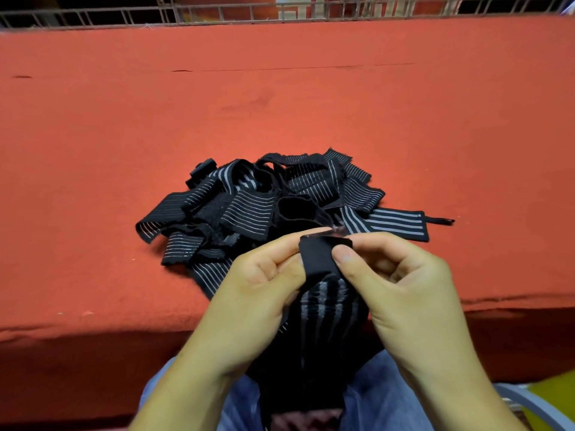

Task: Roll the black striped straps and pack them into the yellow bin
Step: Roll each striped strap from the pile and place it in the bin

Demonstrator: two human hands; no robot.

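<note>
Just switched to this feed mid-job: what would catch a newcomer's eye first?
The left hand and right hand, low in the middle, both pinch the plain black end of a strap that hangs towards the lap. Just behind them a tangled pile of black striped straps lies on the red cloth covering the table.

Left hand (249, 284): bare; forearm uncovered all the way to the frame edge at 7 o'clock.
Right hand (401, 275): bare, with a short trimmed thumbnail; forearm uncovered towards 5 o'clock.
Trousers (376, 399): faded, creased blue denim over both thighs at 6 o'clock, between the forearms.
</note>
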